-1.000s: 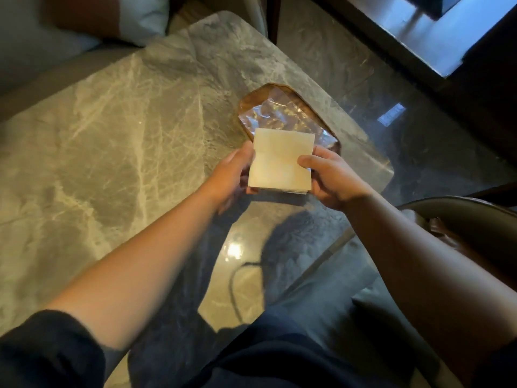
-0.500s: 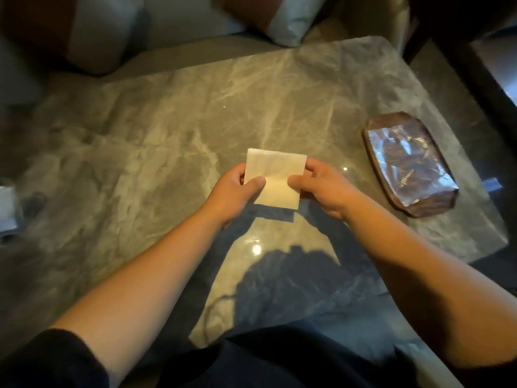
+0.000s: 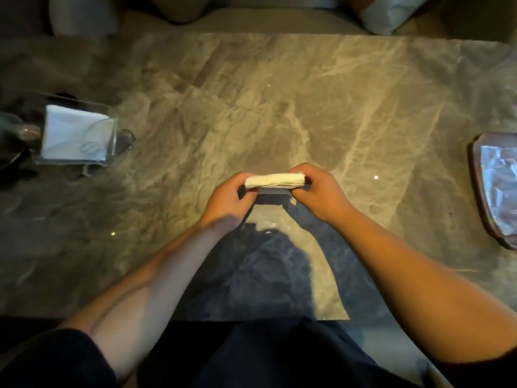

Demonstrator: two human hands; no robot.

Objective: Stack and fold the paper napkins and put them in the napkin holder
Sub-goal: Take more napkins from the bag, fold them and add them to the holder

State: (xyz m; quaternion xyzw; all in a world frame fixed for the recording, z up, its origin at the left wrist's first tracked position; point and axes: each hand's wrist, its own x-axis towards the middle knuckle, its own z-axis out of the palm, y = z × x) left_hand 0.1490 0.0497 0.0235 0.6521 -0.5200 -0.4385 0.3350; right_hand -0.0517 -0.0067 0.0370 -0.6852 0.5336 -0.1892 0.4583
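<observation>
- Nearest: dark sleeves at the lower edge, both bare forearms reaching forward over the near side of the marble table (image 3: pixel 279 88).
- Left hand (image 3: pixel 232 197) curled closed on the left end of the napkin stack (image 3: pixel 274 181), thumb on top, fingers under. Right hand (image 3: pixel 316 191) likewise closed on the right end. Stack held between them, just above the table's middle; contact with the table cannot be told.
- Stack appearance: cream, many thin layers, seen edge-on as a flattened roll or fold; left end rounded, right end showing loose layer edges.
- Handling, judged: very light, soft, no stiffness. Layers should slide or fan apart if pinched loosely. Best held at both ends with thumbs pressing the layers together, fold side leading.
- Further left: clear napkin holder (image 3: pixel 112 130) near the table's left edge, well apart from the hands, already containing white napkins (image 3: pixel 72 135). Dark objects beside it, blurred, unidentified.
- Far right: brown tray (image 3: pixel 475 175) holding crinkled clear wrapping (image 3: pixel 500 186).
- Beyond the table: cushions, dim.
</observation>
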